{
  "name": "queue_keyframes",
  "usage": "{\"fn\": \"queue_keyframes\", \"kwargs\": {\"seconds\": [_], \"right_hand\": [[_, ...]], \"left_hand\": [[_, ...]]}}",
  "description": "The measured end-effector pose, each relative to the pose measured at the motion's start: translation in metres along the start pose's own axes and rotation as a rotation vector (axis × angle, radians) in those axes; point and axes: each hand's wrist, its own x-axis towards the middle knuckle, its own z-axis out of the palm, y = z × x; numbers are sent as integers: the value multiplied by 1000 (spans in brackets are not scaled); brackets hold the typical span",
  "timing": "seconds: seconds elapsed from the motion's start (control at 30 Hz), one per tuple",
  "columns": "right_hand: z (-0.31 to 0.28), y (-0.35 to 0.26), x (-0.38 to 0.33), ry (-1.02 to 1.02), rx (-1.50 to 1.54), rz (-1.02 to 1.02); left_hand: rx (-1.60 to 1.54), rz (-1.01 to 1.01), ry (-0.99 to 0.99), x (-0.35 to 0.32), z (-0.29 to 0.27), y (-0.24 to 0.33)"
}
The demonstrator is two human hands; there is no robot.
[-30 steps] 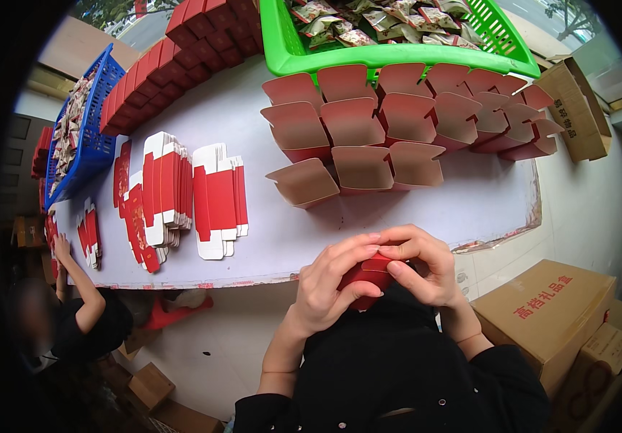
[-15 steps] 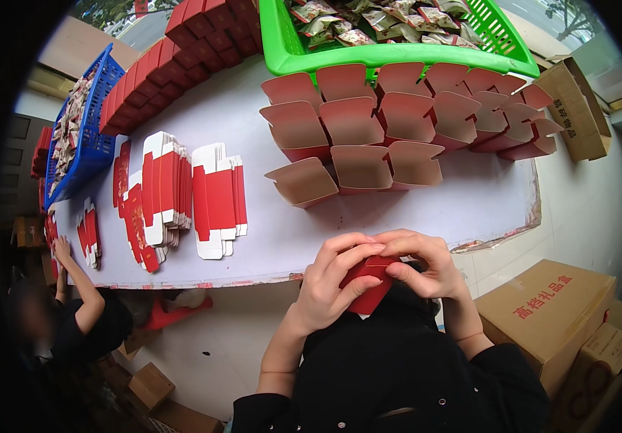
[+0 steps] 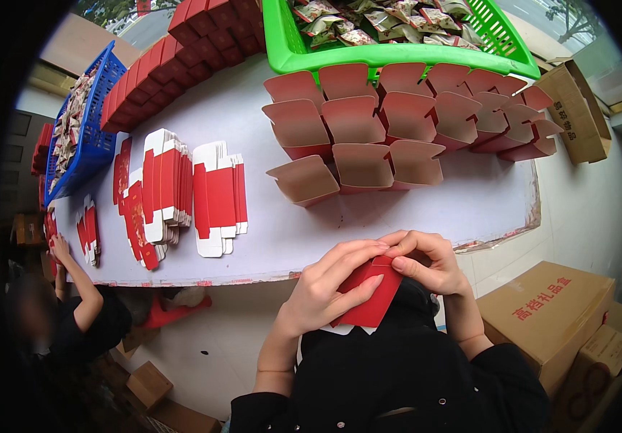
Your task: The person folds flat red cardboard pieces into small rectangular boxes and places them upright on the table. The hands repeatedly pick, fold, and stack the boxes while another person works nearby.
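Observation:
Between my two hands, in front of my body and just off the table's near edge, is a red cardboard box [image 3: 368, 307] with white flaps at its lower end. My left hand [image 3: 336, 281] wraps its left side, thumb lying across the red face. My right hand [image 3: 426, 263] pinches the upper right end of the box with thumb and fingers. Beyond my hands, rows of open-topped red boxes [image 3: 365, 167] with pale insides stand on the table. Left of them lie stacks of flat red-and-white box blanks [image 3: 215, 198].
A green basket [image 3: 397, 56] of small wrapped packets stands at the back, and a blue basket [image 3: 98, 137] at the far left. Closed red boxes [image 3: 155, 76] are piled between them. Cardboard cartons [image 3: 549, 307] sit at my right. Another person's hand [image 3: 58, 249] works at the left edge.
The red box has turned and tipped so that more of its broad face and white lower flaps show. My left hand has shifted slightly left with its fingers straighter.

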Motion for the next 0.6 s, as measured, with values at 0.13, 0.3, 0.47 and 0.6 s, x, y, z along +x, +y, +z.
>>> {"fn": "queue_keyframes", "kwargs": {"seconds": [0.13,0.3,0.47,0.6], "right_hand": [[-3,-3,0,-66,43,44],[-9,-18,3,-184,-266,9],[-19,-28,4,-327,-422,-15],[-46,-19,-11,-160,-228,-130]], "left_hand": [[-16,17,3,1,-3,-2],[77,92,-3,2,4,-7],[-144,-42,-19,-1,2,-5],[32,-6,385,-23,-13,-20]]}}
